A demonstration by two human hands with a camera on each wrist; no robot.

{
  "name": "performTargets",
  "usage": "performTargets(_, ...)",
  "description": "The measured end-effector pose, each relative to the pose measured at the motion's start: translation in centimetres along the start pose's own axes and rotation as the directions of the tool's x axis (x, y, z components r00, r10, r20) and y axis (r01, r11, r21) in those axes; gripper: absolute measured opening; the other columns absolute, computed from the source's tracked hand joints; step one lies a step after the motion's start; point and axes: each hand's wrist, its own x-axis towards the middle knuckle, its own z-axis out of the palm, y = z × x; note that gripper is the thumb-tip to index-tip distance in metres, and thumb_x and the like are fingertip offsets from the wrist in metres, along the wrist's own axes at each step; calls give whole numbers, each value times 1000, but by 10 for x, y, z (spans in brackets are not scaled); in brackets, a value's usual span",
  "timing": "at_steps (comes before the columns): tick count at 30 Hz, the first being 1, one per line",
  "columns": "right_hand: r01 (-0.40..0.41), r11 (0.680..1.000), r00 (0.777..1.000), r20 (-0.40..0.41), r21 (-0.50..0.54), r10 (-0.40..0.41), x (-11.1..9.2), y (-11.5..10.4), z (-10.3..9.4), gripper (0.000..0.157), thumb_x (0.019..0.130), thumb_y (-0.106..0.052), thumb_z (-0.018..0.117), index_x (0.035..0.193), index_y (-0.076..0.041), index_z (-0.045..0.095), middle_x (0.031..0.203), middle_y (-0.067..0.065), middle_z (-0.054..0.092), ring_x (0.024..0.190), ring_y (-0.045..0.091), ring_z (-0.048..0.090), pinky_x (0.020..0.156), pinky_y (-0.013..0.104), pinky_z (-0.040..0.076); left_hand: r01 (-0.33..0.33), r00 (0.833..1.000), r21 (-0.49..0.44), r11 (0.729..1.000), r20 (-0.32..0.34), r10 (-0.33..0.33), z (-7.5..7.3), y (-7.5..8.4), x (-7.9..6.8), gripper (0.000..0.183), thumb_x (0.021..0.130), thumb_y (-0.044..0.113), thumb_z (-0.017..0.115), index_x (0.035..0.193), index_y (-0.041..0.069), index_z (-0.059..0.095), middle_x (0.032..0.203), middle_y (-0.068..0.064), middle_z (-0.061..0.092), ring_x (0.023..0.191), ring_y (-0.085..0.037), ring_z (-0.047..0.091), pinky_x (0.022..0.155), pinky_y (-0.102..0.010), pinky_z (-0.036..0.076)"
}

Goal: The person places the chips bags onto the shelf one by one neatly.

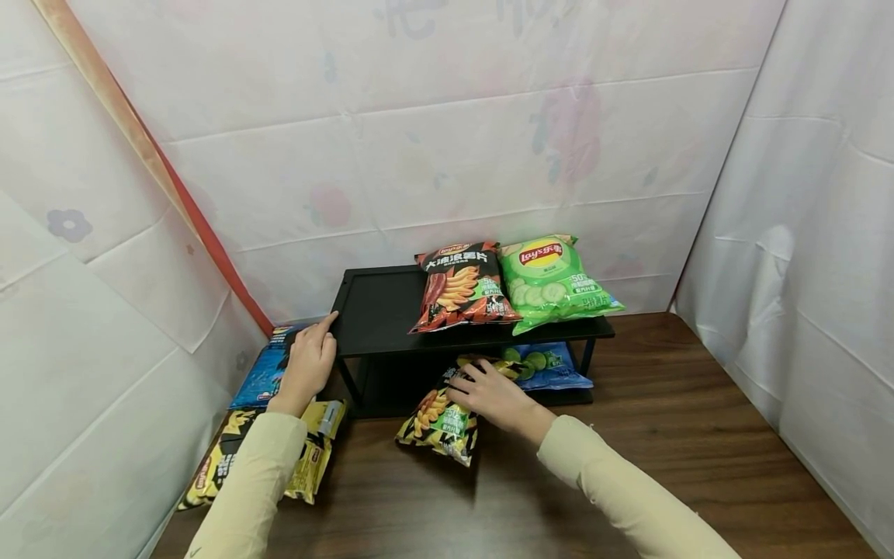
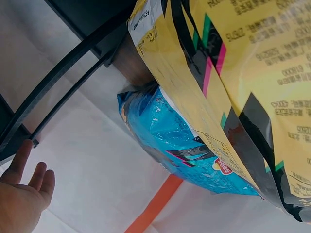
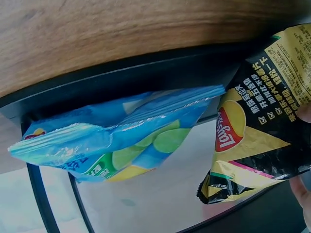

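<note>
My right hand (image 1: 492, 394) grips a black-and-yellow chip bag (image 1: 434, 425), tilted at the front opening of a black two-tier shelf (image 1: 377, 307). In the right wrist view the top of this bag (image 3: 252, 141) is beside a blue chip bag (image 3: 146, 141) on the lower tier. My left hand (image 1: 310, 363) has its index finger extended to the shelf's left edge and holds nothing. On the upper tier lie a red-and-black chip bag (image 1: 461, 287) and a green chip bag (image 1: 552, 283).
Left of the shelf, partly behind my left arm, are a blue chip bag (image 1: 260, 376) and yellow-and-black chip bags (image 1: 310, 466). The wooden table (image 1: 670, 435) extends to the right. White printed curtains (image 1: 447, 155) hang behind and at both sides.
</note>
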Motion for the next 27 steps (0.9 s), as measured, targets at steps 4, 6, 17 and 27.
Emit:
performTargets(4,-13,1000,999,49,7,13,0,6,1,36,85,-12,63,117,-26,54,120,-7,57,115,18,50,96,41,43,-3,1000,-3,1000,-2,3,0,0,0,48,99,29,21,144,17,30,141,-21,37,128,-42,29,103,-61,19)
performTargets(6,-20,1000,997,76,11,19,-1,9,2,40,84,-11,63,119,-27,53,122,-6,55,117,19,49,97,42,43,-5,1000,-5,1000,1,5,0,1,-1,48,99,28,21,145,17,30,141,-22,37,128,-42,29,103,-62,18)
performTargets(17,-59,996,990,136,69,49,-2,25,10,48,82,-6,64,122,-30,51,133,-1,49,125,19,45,104,40,37,-7,1000,-12,1000,0,7,-1,1,-1,48,99,28,21,144,16,30,140,-22,38,128,-43,29,103,-62,18)
performTargets(27,-75,997,993,93,4,74,-7,36,18,53,81,-7,65,125,-33,51,138,-1,46,129,18,42,104,37,38,-10,1000,-16,1000,-5,9,0,0,-1,48,99,26,22,144,16,30,140,-22,38,128,-43,29,104,-62,18)
